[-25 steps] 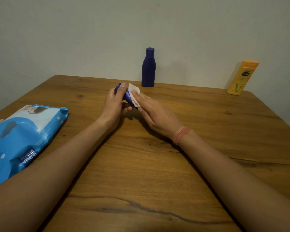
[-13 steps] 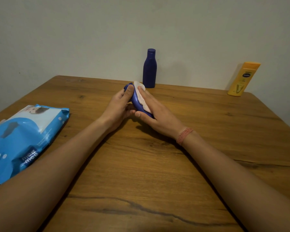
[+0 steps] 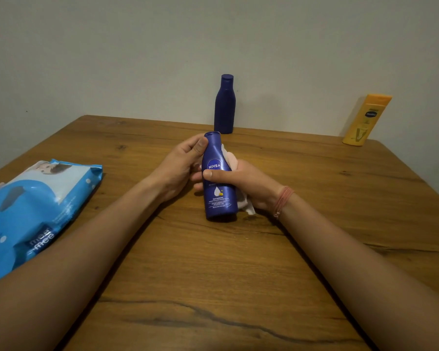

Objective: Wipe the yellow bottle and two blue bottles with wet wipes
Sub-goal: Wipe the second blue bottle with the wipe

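Now the small blue bottle [image 3: 219,178] stands nearly upright at the centre of the frame with its label facing the camera, where half a second ago it lay tilted across the hands and showed its plain side; it has been turned, which I judge means a fresh face is about to be wiped and this bottle is still in hand, not finished. At the right hand [image 3: 241,182], the thumb lies across the label and the fingers curl round the back, pressing the white wet wipe [image 3: 232,160] against the far side of the bottle; a corner of the wipe pokes out below the palm. Curled round the neck, just under the cap, the left hand [image 3: 180,164] grips with thumb in front. The bottle's base looks to be at or just above the wooden table [image 3: 314,198]; which, I cannot tell. Further out, the second blue bottle [image 3: 224,105] stands by the wall at upper centre, the yellow bottle [image 3: 365,120] at upper right, well apart. At lower left lies the blue wipes pack [image 3: 36,209].
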`<state>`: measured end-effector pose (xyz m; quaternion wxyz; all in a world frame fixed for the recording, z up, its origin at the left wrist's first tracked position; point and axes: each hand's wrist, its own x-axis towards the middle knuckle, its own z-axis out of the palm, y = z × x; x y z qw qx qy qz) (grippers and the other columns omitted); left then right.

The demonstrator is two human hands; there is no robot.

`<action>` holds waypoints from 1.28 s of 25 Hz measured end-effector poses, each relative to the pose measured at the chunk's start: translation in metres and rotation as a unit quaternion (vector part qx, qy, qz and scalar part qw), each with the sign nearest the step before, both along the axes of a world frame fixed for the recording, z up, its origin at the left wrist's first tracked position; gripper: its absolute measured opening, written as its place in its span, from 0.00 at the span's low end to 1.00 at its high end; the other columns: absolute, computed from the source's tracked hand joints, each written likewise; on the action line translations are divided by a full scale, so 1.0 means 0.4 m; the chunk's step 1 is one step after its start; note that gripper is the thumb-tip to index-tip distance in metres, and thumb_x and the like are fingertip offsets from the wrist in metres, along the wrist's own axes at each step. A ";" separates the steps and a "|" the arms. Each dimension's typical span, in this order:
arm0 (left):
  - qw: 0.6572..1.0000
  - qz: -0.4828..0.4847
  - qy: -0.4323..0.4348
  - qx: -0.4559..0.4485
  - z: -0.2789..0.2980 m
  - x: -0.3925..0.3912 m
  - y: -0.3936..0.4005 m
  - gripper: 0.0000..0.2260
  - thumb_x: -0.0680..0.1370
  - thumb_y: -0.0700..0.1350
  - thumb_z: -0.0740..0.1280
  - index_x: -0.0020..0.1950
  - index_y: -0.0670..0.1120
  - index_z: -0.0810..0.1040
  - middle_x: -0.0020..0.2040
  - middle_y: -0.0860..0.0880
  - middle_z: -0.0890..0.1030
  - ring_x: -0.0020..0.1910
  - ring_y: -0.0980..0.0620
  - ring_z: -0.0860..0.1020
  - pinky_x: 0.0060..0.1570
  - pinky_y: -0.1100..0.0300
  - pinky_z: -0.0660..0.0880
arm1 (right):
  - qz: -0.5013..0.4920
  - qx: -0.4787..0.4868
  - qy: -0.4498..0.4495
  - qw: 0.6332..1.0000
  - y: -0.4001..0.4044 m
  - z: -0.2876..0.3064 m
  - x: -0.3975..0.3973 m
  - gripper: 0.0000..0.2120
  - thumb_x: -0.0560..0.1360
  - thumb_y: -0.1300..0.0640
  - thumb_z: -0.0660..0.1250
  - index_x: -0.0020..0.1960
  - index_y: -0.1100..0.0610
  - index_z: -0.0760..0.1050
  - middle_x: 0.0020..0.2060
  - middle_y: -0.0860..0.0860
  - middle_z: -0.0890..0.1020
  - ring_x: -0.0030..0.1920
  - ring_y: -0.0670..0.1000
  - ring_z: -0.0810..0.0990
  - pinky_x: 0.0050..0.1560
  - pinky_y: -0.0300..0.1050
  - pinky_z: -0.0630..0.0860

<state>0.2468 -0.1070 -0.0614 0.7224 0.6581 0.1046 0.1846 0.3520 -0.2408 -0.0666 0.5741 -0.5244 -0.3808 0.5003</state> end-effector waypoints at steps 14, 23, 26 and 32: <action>0.987 0.145 -0.045 -0.055 0.003 0.009 0.007 0.09 0.79 0.45 0.66 0.59 0.49 0.78 0.55 0.48 0.80 0.53 0.51 0.79 0.60 0.53 0.75 | -0.168 -0.006 -0.326 0.930 0.015 0.003 -0.033 0.15 0.79 0.43 0.61 0.61 0.49 0.72 0.43 0.48 0.81 0.38 0.44 0.80 0.38 0.36 0.74; 0.989 0.143 0.014 0.025 0.006 0.005 0.003 0.18 0.79 0.51 0.64 0.64 0.42 0.73 0.56 0.44 0.77 0.51 0.48 0.78 0.49 0.58 0.78 | -0.085 0.027 -0.503 0.859 0.014 -0.001 -0.020 0.32 0.71 0.53 0.74 0.71 0.52 0.66 0.56 0.47 0.78 0.52 0.45 0.78 0.45 0.30 0.70; 0.999 0.034 -0.023 -0.011 0.005 -0.008 0.025 0.14 0.83 0.42 0.58 0.68 0.47 0.74 0.66 0.44 0.74 0.62 0.47 0.76 0.62 0.54 0.75 | -0.095 0.013 -0.412 0.906 0.000 0.005 0.008 0.25 0.73 0.54 0.71 0.66 0.45 0.66 0.48 0.41 0.78 0.46 0.43 0.78 0.43 0.32 0.71; 0.997 0.059 -0.036 0.018 -0.002 -0.010 0.046 0.17 0.80 0.40 0.63 0.70 0.45 0.73 0.61 0.47 0.79 0.62 0.51 0.78 0.58 0.59 0.77 | -0.108 0.024 -0.478 0.871 -0.007 0.011 0.023 0.28 0.75 0.53 0.68 0.73 0.50 0.63 0.49 0.44 0.78 0.47 0.46 0.78 0.46 0.37 0.74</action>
